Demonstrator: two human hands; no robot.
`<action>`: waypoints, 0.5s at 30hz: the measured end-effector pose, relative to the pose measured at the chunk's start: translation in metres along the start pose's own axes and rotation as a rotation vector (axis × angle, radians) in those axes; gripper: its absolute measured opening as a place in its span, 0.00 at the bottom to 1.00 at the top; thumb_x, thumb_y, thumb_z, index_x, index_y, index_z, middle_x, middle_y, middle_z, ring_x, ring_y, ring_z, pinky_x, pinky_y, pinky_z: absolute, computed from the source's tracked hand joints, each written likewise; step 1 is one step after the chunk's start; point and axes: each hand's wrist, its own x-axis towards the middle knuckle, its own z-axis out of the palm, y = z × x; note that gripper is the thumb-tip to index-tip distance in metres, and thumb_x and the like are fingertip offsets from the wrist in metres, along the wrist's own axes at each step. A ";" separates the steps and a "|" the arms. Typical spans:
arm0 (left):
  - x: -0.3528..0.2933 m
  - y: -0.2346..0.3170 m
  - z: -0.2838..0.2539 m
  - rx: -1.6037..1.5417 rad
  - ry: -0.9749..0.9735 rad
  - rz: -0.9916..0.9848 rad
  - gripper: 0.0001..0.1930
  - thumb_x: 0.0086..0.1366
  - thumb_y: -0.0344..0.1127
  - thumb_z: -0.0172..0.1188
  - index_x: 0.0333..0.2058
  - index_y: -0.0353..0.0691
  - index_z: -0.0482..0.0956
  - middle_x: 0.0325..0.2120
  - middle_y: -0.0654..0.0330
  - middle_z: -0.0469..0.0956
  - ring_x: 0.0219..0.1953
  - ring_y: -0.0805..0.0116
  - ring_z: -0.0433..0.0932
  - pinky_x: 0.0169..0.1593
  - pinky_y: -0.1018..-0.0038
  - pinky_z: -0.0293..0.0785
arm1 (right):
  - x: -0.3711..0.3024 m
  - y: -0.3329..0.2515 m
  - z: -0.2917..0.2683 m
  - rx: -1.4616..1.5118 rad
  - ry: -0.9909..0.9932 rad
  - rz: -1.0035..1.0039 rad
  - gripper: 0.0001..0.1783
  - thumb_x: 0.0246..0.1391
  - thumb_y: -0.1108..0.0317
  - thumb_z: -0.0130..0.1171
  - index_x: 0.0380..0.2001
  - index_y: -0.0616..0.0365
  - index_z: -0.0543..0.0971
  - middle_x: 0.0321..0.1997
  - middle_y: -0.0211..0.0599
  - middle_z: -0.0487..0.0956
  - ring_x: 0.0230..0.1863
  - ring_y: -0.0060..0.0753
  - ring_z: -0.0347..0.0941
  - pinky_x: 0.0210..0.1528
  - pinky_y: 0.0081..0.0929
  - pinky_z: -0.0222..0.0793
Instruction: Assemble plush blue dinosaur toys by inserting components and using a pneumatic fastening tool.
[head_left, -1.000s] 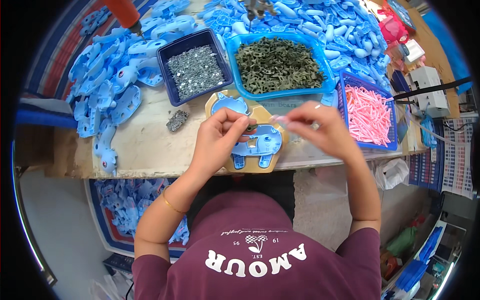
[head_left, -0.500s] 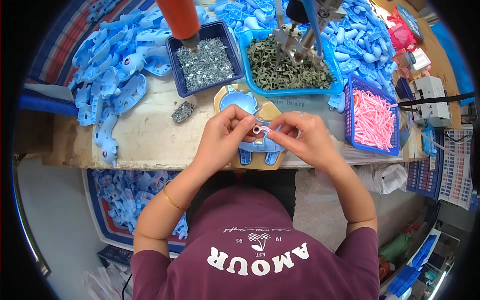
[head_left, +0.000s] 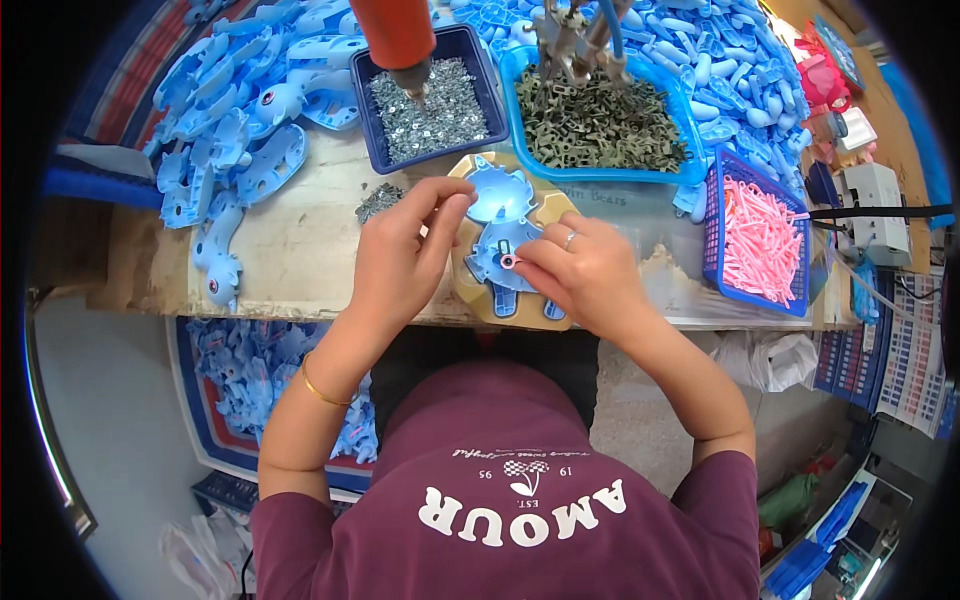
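A blue plastic toy shell (head_left: 500,192) lies hollow side up in a tan fixture block (head_left: 545,208) at the table's front edge. My right hand (head_left: 590,275) reaches over its lower half, thumb and fingers pinched on a small pink plastic piece. A dark-centred ring at the end of that pink piece (head_left: 508,262) shows at the fingertips, against the shell's body cavity. My left hand (head_left: 405,245) hovers beside the fixture's left side, thumb and index finger apart, with nothing visible between them.
Behind the fixture stand a dark blue bin of small metal parts (head_left: 435,110) and a light blue tray of dark green clips (head_left: 610,125). A basket of pink pieces (head_left: 760,240) sits right. An orange-red power driver (head_left: 395,35) hangs above. Blue shells (head_left: 265,150) pile up left.
My left hand has let go of the pink piece and moved left. My right hand has lowered it into the shell's body. The view has shifted slightly.
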 end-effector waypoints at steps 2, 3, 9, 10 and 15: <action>-0.004 -0.001 0.003 0.156 0.116 0.167 0.06 0.66 0.31 0.60 0.39 0.38 0.81 0.30 0.56 0.82 0.28 0.63 0.81 0.29 0.71 0.74 | -0.001 0.001 0.007 0.002 -0.018 0.007 0.06 0.47 0.66 0.68 0.27 0.54 0.81 0.25 0.30 0.75 0.31 0.36 0.73 0.32 0.35 0.69; -0.007 -0.002 0.002 0.157 0.117 0.164 0.06 0.66 0.31 0.60 0.39 0.38 0.81 0.30 0.56 0.82 0.28 0.63 0.81 0.29 0.71 0.74 | -0.001 0.001 0.010 0.004 -0.034 0.014 0.06 0.47 0.67 0.68 0.26 0.54 0.80 0.25 0.30 0.75 0.31 0.36 0.73 0.32 0.35 0.69; -0.014 -0.010 0.003 0.412 0.040 0.467 0.06 0.59 0.30 0.65 0.36 0.39 0.82 0.32 0.59 0.83 0.37 0.62 0.81 0.36 0.69 0.77 | 0.009 0.005 0.009 0.066 -0.148 0.000 0.05 0.47 0.68 0.66 0.26 0.55 0.79 0.28 0.33 0.76 0.35 0.39 0.74 0.34 0.38 0.71; -0.015 -0.013 0.005 0.427 0.003 0.551 0.07 0.57 0.30 0.66 0.36 0.40 0.82 0.35 0.59 0.83 0.40 0.60 0.80 0.40 0.68 0.77 | 0.009 0.004 0.009 0.065 -0.147 0.002 0.05 0.47 0.68 0.66 0.26 0.55 0.79 0.28 0.33 0.76 0.35 0.39 0.74 0.34 0.38 0.71; -0.023 -0.020 0.009 0.505 -0.128 0.654 0.11 0.57 0.35 0.67 0.38 0.40 0.81 0.44 0.58 0.79 0.51 0.56 0.76 0.54 0.62 0.74 | 0.010 0.008 0.013 0.013 -0.242 0.017 0.05 0.48 0.68 0.65 0.29 0.55 0.79 0.29 0.34 0.76 0.37 0.42 0.74 0.36 0.38 0.72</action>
